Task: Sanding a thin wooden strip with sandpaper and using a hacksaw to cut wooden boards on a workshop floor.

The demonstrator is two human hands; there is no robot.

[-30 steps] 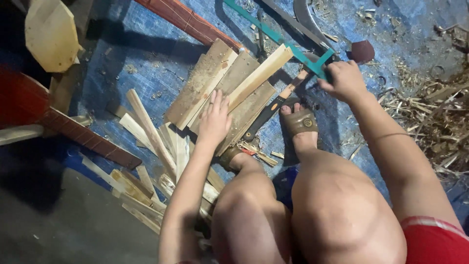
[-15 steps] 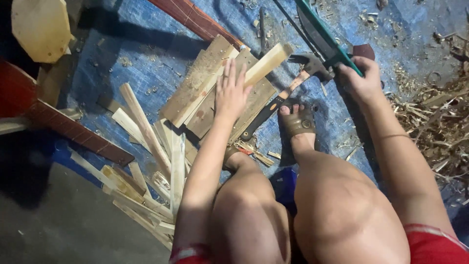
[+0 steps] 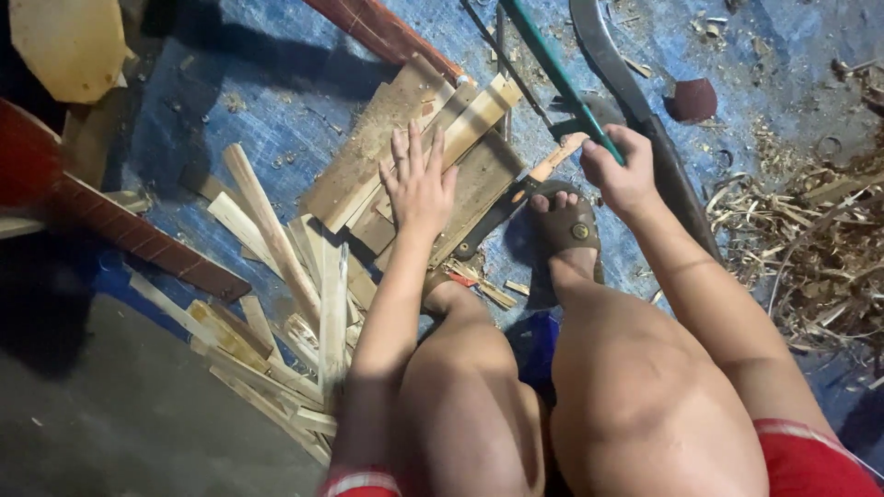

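I squat over a blue tarp (image 3: pixel 276 120). My left hand (image 3: pixel 419 184) lies flat with spread fingers on a stack of flat wooden boards (image 3: pixel 387 138), pressing a pale wood strip (image 3: pixel 474 115) that lies across them. My right hand (image 3: pixel 622 175) is closed around the handle of a green-framed saw (image 3: pixel 552 64) whose frame runs up and away to the top edge. A knife with a wooden handle (image 3: pixel 520 189) lies between my two hands, by my right sandalled foot (image 3: pixel 566 230).
Several split wood strips (image 3: pixel 276 285) lie heaped at the left of my knees. A long curved dark blade (image 3: pixel 635 101) lies beside the saw. Wood shavings (image 3: pixel 810 239) pile at the right. A red neck of a stringed instrument (image 3: pixel 120 230) crosses the left side.
My left hand slid up from the near strips onto the board stack and flattened. My right hand with the saw drew nearer, and the saw frame now points more steeply up.
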